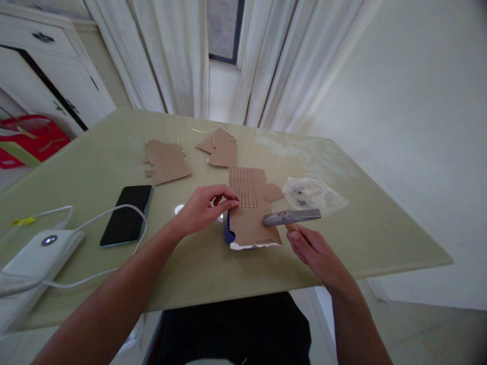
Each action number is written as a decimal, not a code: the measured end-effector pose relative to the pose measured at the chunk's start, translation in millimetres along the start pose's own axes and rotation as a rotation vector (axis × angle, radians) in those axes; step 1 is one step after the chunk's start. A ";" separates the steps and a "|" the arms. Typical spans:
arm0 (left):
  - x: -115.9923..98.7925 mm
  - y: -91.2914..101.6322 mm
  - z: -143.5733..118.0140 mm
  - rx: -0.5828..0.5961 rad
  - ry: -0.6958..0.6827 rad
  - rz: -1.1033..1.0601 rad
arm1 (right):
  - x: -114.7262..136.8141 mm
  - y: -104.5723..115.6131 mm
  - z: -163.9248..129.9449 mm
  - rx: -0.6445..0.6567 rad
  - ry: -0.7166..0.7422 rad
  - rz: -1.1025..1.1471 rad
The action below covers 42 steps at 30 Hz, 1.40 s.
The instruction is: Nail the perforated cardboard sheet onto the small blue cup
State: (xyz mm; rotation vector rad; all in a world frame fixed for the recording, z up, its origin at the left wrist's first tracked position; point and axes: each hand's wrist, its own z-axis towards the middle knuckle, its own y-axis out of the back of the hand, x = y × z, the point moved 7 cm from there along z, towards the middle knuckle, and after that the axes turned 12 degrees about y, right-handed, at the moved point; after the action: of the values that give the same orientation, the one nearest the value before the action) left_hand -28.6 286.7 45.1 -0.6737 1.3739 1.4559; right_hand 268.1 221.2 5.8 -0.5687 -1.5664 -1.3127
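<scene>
My right hand [310,249] is closed round the wooden handle of a hammer [292,217]. The metal head is held just above the right side of a piece of brown cardboard [253,225]. Rows of small dark holes cover the far half of this cardboard, and its near edge is torn white. At the left edge of the rows, my left hand [207,205] pinches thumb and forefinger together. A tiny dark thing shows at the fingertips, too small to name. Something blue [229,234] lies under the cardboard's left side, mostly hidden.
A clear plastic bag [314,195] with small dark things inside lies to the right. Another holed cardboard piece [167,162] and torn scraps [222,149] lie farther back. Leftward are a black phone [127,215], a white power bank [41,261] and a white cable [91,276].
</scene>
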 end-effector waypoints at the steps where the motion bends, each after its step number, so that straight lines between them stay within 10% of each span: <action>1: -0.1 0.1 -0.1 -0.001 -0.002 -0.001 | 0.1 0.1 -0.1 0.000 0.002 0.000; 16: -2.6 -0.8 -1.8 -0.002 -0.049 0.044 | 5.0 0.5 1.7 0.014 0.003 -0.035; 30: -5.4 -1.8 -3.7 0.002 -0.086 0.124 | 149.7 16.2 86.2 0.302 0.306 -0.549; 42: -5.5 -2.8 -3.2 0.013 -0.096 0.106 | 164.4 6.4 93.4 0.258 0.313 -0.545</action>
State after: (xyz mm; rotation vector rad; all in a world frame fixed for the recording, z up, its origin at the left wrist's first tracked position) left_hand -24.8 281.8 48.1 -0.5221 1.3608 1.5412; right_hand 170.2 272.4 159.4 0.2390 -1.6448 -1.4726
